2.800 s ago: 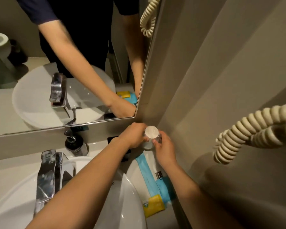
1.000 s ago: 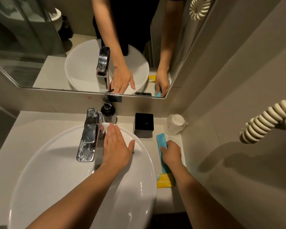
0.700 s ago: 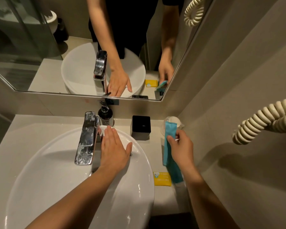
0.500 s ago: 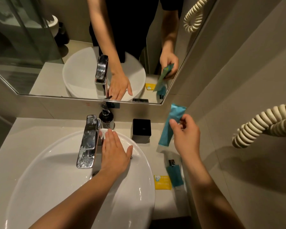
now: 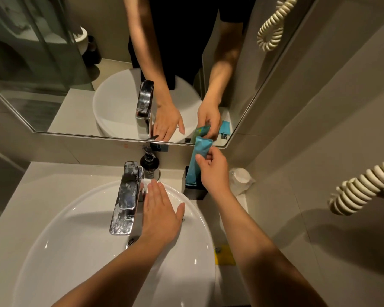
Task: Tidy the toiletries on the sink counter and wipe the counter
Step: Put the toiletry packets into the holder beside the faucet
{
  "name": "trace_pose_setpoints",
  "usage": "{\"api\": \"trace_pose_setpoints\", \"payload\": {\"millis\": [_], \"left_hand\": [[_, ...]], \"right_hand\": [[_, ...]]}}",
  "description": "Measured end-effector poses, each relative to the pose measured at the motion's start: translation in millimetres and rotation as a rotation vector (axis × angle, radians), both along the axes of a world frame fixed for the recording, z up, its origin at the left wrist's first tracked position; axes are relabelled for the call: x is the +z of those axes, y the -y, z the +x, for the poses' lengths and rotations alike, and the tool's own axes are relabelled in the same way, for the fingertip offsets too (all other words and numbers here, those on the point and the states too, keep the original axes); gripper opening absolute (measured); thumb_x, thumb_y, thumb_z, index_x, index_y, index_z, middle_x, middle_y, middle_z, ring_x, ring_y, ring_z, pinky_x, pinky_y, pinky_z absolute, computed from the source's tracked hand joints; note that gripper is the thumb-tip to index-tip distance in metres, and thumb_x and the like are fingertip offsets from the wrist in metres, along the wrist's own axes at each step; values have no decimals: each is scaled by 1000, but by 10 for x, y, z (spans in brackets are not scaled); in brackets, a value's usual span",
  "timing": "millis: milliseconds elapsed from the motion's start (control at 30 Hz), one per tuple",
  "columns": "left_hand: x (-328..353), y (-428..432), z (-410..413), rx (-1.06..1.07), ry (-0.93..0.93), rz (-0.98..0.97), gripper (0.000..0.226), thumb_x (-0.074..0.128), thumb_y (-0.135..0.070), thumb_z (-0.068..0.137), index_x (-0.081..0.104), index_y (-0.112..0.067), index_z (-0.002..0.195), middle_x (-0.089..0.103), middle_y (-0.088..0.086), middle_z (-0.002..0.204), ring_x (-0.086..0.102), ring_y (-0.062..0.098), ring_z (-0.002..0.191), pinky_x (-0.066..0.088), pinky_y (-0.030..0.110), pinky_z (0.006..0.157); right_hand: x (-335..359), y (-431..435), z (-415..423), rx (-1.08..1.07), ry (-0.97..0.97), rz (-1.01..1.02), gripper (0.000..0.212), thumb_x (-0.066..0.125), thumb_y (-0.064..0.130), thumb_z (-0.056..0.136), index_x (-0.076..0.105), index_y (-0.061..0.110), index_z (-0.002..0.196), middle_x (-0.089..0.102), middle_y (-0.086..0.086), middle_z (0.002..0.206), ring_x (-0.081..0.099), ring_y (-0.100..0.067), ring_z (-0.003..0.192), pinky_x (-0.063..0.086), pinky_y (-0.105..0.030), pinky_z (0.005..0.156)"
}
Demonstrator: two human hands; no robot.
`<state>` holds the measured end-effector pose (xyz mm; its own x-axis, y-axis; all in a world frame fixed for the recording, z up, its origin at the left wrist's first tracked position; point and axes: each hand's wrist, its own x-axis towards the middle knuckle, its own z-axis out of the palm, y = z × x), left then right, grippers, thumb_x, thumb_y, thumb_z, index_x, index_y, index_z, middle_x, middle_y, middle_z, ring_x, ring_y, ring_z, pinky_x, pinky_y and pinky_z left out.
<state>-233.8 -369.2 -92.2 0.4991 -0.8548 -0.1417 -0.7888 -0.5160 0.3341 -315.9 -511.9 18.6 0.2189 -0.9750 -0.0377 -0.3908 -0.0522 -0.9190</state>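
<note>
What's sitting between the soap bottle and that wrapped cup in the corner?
A black box, with the right hand lowering a blue packet into it, in the head view.

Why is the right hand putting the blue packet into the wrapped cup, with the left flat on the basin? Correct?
Not the cup. The head view shows the right hand lowering the blue packet into the black box beside it. The left hand does lie flat on the basin.

Left hand (image 5: 159,214) lay flat, palm down, fingers together and extended forward, thumb splayed right; forearm bare, reaching in from lower left. Right hand (image 5: 213,171) was raised further forward, thumb and fingertips pinched closed, back of hand toward camera; bare forearm stretched in from lower right.
</note>
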Motion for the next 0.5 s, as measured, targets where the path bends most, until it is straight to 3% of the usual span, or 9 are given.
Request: {"api": "trace_pose_setpoints", "payload": {"millis": [133, 300, 500], "left_hand": [[-9, 2, 2, 4, 9, 6, 96, 24, -66, 100, -16, -2, 158, -18, 19, 169, -14, 31, 157, -4, 43, 127], [11, 22, 17, 12, 20, 1, 95, 24, -66, 100, -16, -3, 159, -18, 18, 169, -13, 31, 158, -5, 42, 125], [29, 38, 86, 11, 27, 22, 94, 25, -64, 101, -13, -1, 159, -16, 20, 170, -12, 32, 158, 2, 45, 128]], "right_hand": [[-220, 32, 75, -9, -44, 82, 9, 66, 17, 97, 61, 10, 98, 64, 3, 86, 58, -6, 75, 45, -17, 63], [-343, 108, 98, -29, -41, 137, 13, 66, 20, 97, 63, 12, 108, 71, -3, 100, 67, -16, 92, 50, -21, 67], [-392, 68, 37, -60, -27, 134, 34, 70, 23, 95, 62, 14, 127, 68, 2, 114, 64, -5, 93, 48, -12, 70]]}}
